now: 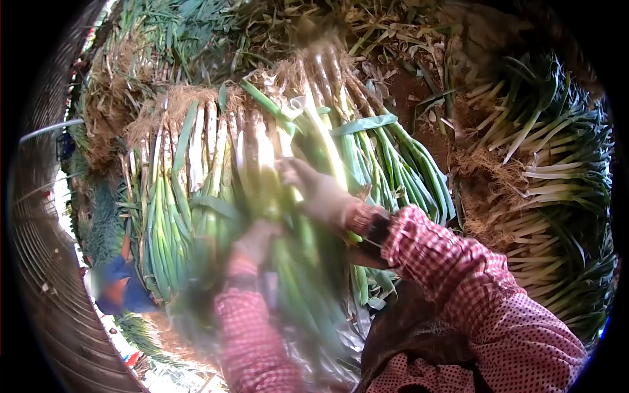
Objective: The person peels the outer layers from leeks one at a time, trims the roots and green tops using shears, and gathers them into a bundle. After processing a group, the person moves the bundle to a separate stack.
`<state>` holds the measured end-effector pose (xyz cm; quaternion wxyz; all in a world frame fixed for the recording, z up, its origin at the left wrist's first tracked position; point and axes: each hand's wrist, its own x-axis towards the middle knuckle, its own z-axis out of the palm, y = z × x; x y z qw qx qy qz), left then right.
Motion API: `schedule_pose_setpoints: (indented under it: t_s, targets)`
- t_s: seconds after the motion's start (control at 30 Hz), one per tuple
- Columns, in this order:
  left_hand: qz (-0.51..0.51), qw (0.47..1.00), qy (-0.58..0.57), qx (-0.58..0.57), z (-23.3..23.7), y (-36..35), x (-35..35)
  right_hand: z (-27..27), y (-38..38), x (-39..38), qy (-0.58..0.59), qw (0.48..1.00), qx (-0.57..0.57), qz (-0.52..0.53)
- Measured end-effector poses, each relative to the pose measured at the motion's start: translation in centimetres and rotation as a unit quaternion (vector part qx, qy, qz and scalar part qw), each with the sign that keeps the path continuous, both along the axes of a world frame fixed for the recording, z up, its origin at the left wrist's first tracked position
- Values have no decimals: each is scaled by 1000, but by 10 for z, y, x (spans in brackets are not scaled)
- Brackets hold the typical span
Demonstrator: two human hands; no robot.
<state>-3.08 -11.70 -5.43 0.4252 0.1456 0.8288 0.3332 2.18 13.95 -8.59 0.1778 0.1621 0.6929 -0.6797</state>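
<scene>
Both my hands wear pale gloves and red-checked sleeves. My right hand (321, 193) is closed around a bunch of green onions (288, 157) with white stalks and brown roots pointing away from me. My left hand (254, 241) grips the same bunch lower down, among the green leaves; it is blurred. A green band (364, 124) wraps another bundle just right of the held bunch.
Tied bundles of green onions (177, 183) lie in a row on the left. Another pile of onions (550, 183) lies at the right on reddish soil (409, 92). A blurred blue and orange object (118, 285) sits at lower left beside a curved mesh wall (39, 262).
</scene>
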Motion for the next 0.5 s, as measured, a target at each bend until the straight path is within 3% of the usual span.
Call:
schedule_pose_setpoints:
  t_s: [0.03, 0.1, 0.17, 0.23, 0.27, 0.37, 0.47, 0.5]
  targets:
    - [-34, 998, 35, 31, -20, -25, 6, 0, 0, 5, -12, 1000, -16, -25]
    - [-208, 976, 60, 26, -11, -30, -15, 8, 1, 0, -9, 1000, -9, 22]
    - [43, 992, -80, 86, 14, 11, 16, 18, 11, -4, -9, 998, 4, 69]
    - [100, 981, -144, 80, 20, 19, 14, 14, 13, -13, 5, 994, 23, 104]
    - [83, 981, -117, 132, -18, -18, 14, 6, 10, -18, 19, 992, 37, 116]
    - [35, 986, -69, 148, -40, -56, 13, 9, 10, -31, 29, 993, 41, 109]
    - [104, 974, -174, 103, -5, -16, 18, 20, 18, -40, -9, 998, 8, 65]
    - [116, 968, -201, 92, 3, -11, 15, -9, 6, -39, 45, 998, -11, 34]
